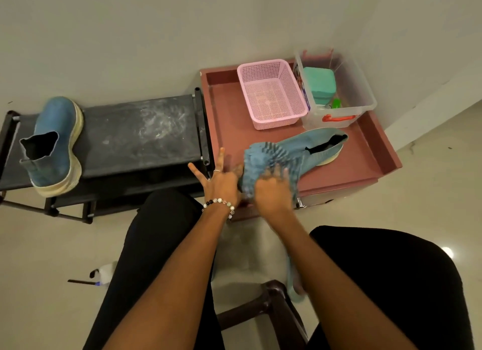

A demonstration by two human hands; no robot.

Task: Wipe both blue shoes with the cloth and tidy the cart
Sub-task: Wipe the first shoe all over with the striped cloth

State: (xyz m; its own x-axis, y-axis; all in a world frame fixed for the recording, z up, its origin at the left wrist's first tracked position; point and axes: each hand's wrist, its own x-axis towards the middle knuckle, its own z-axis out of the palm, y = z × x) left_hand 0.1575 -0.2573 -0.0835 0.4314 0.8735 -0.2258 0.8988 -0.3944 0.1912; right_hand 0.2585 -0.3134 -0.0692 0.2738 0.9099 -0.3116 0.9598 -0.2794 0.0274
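Blue shoes, two: one (56,143) on rack (135,138) at left, one (313,151) on cart (365,164), centre-right.
Cloth (263,164) bunched under gripping right hand (271,190); left hand (221,180) fingers splayed beside it.

My right hand (272,190) presses the blue cloth (263,161) onto the toe of the blue shoe (315,151) lying on the pink cart (365,172). My left hand (221,182) steadies beside it, fingers spread. The other blue shoe (56,143) sits on the dusty black rack (140,135).
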